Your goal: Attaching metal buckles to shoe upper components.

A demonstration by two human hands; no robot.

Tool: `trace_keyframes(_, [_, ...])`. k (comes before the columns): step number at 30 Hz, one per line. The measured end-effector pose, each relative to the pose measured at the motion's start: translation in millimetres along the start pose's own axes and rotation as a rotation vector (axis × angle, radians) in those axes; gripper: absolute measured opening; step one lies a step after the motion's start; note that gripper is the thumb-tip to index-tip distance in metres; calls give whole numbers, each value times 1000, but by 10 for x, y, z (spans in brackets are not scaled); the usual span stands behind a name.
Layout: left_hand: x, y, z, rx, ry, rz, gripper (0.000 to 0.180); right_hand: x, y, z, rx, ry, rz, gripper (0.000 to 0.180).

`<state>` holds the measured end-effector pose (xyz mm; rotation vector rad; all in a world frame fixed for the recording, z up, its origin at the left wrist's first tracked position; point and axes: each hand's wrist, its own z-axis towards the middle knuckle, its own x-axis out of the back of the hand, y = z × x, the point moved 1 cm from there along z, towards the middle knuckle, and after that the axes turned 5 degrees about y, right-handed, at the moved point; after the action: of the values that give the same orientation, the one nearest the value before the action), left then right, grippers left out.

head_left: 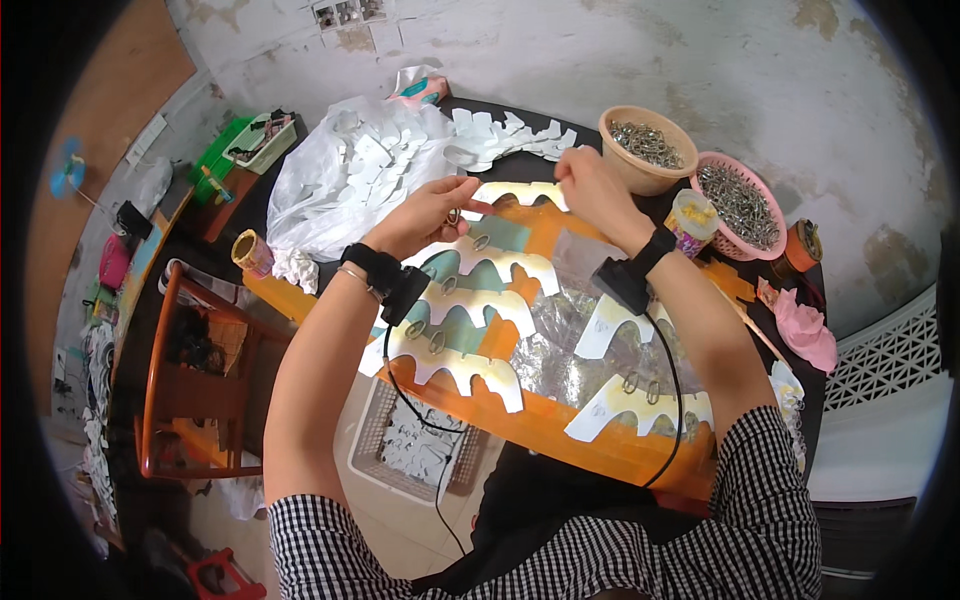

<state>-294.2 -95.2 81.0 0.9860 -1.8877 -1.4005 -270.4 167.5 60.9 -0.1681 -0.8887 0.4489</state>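
Note:
My left hand (432, 215) is closed at the far left end of a white scalloped strip (497, 192), with a small metal ring (453, 216) showing among its curled fingers. My right hand (603, 195) has its fingers pinched together at the right end of that same strip; what they hold is hidden. Nearer to me lie more white scalloped strips (510, 387) with yellowish, coated-looking edges. Several metal rings (437, 342) rest along them. Two further strips (600, 408) are on the right over clear plastic sheeting (560, 345).
A tan bowl (660, 178) and a pink basket (768, 250) hold metal hardware at the back right. Beside them stands a tub (690, 222) with yellow residue. White cut pieces (385, 150) fill a plastic bag at the back left. A wooden chair (205, 385) stands left.

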Motion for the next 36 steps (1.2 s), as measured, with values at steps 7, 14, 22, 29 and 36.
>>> trace_keyframes(7, [-231, 86, -303, -19, -117, -107, 63, 3, -939, 37, -319, -561, 816, 18])
trace_keyframes(14, [-251, 66, -358, 14, -91, -137, 78, -21, -1077, -47, -354, -628, 1044, 16])
trace_keyframes(22, [-127, 27, -316, 121, -54, -166, 80, -89, -1214, -63, -110, -365, 865, 11])
trace_keyframes(29, [-86, 94, -286, 110, -38, -133, 86, -153, -1221, 80, -141, -533, 945, 13])
trace_keyframes(36, [97, 233, -69, 18, 224, 384, 26, 57, -725, 449, -369, -240, 1046, 12])
